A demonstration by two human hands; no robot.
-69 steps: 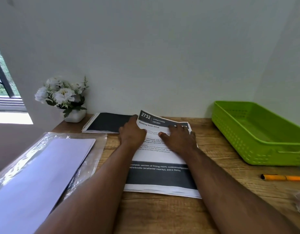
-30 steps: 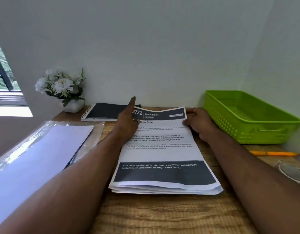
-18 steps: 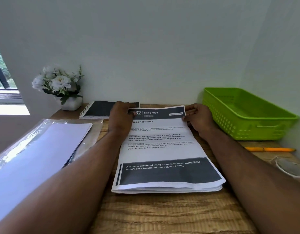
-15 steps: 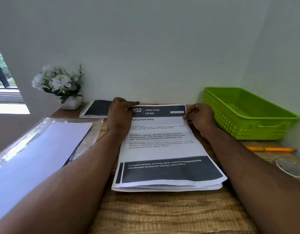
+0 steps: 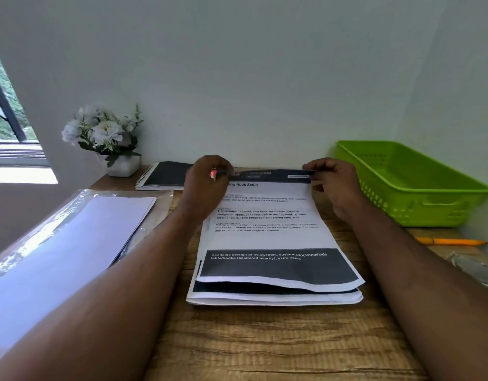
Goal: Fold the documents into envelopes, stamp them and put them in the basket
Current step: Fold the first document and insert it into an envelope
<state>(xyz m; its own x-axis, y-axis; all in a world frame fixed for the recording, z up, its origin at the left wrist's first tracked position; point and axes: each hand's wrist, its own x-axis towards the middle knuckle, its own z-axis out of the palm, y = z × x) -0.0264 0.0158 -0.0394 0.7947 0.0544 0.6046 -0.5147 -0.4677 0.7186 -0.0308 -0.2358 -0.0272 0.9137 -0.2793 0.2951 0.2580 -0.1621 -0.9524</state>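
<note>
A stack of printed documents [image 5: 273,296] lies in the middle of the wooden desk. Its top sheet [image 5: 267,237] has black bands at both ends. My left hand [image 5: 208,182] pinches the sheet's far left corner and my right hand [image 5: 333,182] pinches the far right corner, lifting the far edge off the stack. The near edge curls slightly above the pile. A pack of white envelopes in clear plastic [image 5: 59,243] rests on the left. The green basket [image 5: 418,188] stands at the right against the wall, and nothing shows inside it.
A black spiral notebook [image 5: 166,176] and a white pot of flowers [image 5: 108,138] sit at the back left. An orange pen [image 5: 451,241] and a clear plastic piece [image 5: 473,266] lie near the right edge. Walls close the back and right.
Both hands moved from pressing the sheet's middle to its far corners and pinched them. The far edge has lifted, and the top sheet has slid back, baring the sheet below.
</note>
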